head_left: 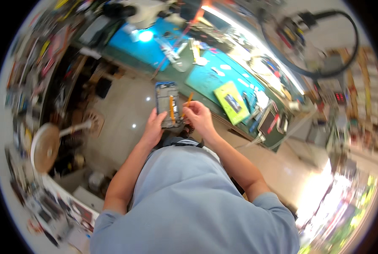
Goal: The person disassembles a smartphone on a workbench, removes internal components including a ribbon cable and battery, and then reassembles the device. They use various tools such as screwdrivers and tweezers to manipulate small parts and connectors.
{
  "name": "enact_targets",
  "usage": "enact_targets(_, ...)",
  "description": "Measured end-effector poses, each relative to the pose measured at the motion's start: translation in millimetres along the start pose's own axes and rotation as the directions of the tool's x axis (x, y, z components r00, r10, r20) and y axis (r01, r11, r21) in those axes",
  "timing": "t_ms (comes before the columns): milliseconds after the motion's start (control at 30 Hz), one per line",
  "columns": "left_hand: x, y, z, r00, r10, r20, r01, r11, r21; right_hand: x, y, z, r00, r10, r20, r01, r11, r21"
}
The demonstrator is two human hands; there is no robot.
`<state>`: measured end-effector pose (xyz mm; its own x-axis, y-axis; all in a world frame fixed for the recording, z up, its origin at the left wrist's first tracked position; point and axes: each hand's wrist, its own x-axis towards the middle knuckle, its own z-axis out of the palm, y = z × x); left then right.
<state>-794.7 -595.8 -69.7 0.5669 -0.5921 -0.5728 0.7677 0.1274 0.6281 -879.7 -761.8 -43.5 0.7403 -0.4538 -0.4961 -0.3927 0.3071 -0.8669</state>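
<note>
Left hand (154,127) grips opened dark rectangular phone frame (167,103) by its edges; right hand (198,117) pinches thin orange pry stick (188,102). Frame likely light, fragile; hold by rim.

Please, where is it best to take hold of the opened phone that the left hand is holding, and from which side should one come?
Probably by its long side edges, near the lower end, coming from below as the left hand does. The opened phone stands lengthwise away from the body, its exposed inside with an orange strip facing up; an edge grip avoids those parts and leaves room for the right hand and its thin orange tool.
</note>
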Motion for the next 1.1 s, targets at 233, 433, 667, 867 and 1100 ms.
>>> enact_targets(233, 32, 3, 14, 0.944, -0.097, 0.314, 0.042, 0.983, 0.179, -13, 12, -57, 0.926, 0.157, -0.345, -0.007, 0.917, 0.398)
enact_targets(433, 44, -10, 52, 0.857, -0.282, 0.432, 0.129, 0.928, 0.350, -47, 56, -163, 0.700, 0.221, -0.679, 0.162, 0.877, 0.452)
enact_targets(667, 44, -41, 91, 0.834, -0.382, 0.398, 0.180, 0.871, 0.458, -11, 14, -347, 0.287, -0.044, -0.957, 0.700, 0.691, 0.178)
enact_targets(867, 19, -74, 121, 0.872, -0.407, 0.271, 0.242, 0.841, 0.483, 102, -9, -479, -0.020, -0.153, -0.988, 0.871, 0.483, -0.092)
enact_targets(1100, 28, -89, 177, 0.884, -0.404, 0.237, 0.259, 0.843, 0.471, 128, 18, -607, 0.019, -0.165, -0.986, 0.720, 0.687, -0.101)
